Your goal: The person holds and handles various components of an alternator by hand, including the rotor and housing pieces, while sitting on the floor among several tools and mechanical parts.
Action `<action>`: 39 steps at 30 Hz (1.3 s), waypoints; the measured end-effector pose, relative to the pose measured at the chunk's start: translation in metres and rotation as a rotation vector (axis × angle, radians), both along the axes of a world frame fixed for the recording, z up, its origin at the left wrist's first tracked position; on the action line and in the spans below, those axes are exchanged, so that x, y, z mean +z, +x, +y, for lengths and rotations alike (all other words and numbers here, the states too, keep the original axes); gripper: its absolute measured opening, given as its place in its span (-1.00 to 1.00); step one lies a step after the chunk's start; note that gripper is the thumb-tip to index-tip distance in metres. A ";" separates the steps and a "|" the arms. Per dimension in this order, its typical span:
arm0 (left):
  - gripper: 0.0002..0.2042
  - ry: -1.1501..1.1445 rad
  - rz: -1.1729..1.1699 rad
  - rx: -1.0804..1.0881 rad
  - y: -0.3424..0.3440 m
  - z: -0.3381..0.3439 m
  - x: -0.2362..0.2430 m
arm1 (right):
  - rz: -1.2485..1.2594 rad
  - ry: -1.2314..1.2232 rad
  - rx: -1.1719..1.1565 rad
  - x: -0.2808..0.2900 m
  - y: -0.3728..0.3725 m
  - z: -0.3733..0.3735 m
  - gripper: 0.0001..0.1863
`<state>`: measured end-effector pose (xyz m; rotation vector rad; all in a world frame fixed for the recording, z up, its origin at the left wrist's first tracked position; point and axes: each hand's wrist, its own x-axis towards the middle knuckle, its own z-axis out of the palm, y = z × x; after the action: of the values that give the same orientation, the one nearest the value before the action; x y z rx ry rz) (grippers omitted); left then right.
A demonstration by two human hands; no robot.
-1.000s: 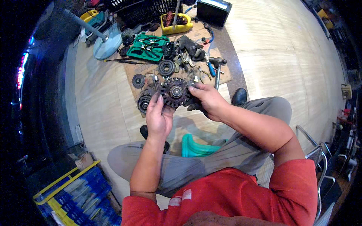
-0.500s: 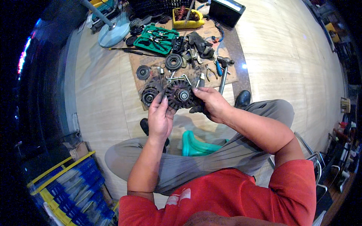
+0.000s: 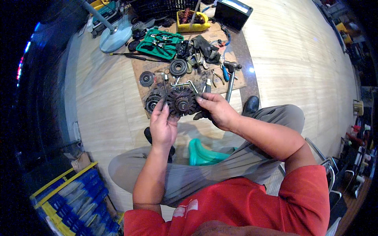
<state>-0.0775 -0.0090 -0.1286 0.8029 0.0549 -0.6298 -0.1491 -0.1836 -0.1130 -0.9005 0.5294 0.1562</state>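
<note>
Between my two hands is a dark, greasy alternator rotor (image 3: 181, 96), with toothed fan blades round its rim and a shiny shaft end in the middle. My left hand (image 3: 163, 128) grips its left edge, thumb on the front. My right hand (image 3: 220, 112) pinches the right edge, fingers curled under it and partly hidden. Just left of the rotor lies a round dark metal housing (image 3: 152, 103), partly covered by my left fingers. Beyond are a grooved black ring (image 3: 178, 67), a smaller black disc (image 3: 147, 78) and a bent metal wrench (image 3: 191, 84).
Stained cardboard (image 3: 238, 80) covers the floor. On it lie pliers (image 3: 217, 80), a blue-handled screwdriver (image 3: 225, 72), a hammer (image 3: 230, 80) and a green tool case (image 3: 147, 47). Farther back stand a yellow container (image 3: 193, 27) and a black battery (image 3: 233, 15). A green plastic stool (image 3: 206, 157) is below me.
The rotor has tilted, its shaft end now facing lower and farther left. Both hands have shifted slightly left with it and keep their hold.
</note>
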 end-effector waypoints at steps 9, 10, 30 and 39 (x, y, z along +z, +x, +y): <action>-0.69 -0.005 0.001 0.003 -0.001 -0.006 0.000 | -0.040 -0.115 0.101 0.001 -0.006 -0.010 -0.72; -0.70 -0.002 0.003 0.003 -0.002 -0.006 0.001 | -0.035 -0.174 0.123 0.000 -0.006 -0.011 -0.72; -0.70 0.121 -0.066 -0.051 -0.004 -0.010 0.008 | -0.407 -1.063 0.235 0.015 0.003 -0.031 -0.72; -0.58 -0.078 0.084 -0.041 0.009 -0.008 0.013 | -0.099 -0.406 0.037 0.014 0.010 -0.010 -0.69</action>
<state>-0.0690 -0.0168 -0.1160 0.7031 0.0897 -0.7004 -0.1393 -0.1933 -0.0990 -1.3075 0.4595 0.0364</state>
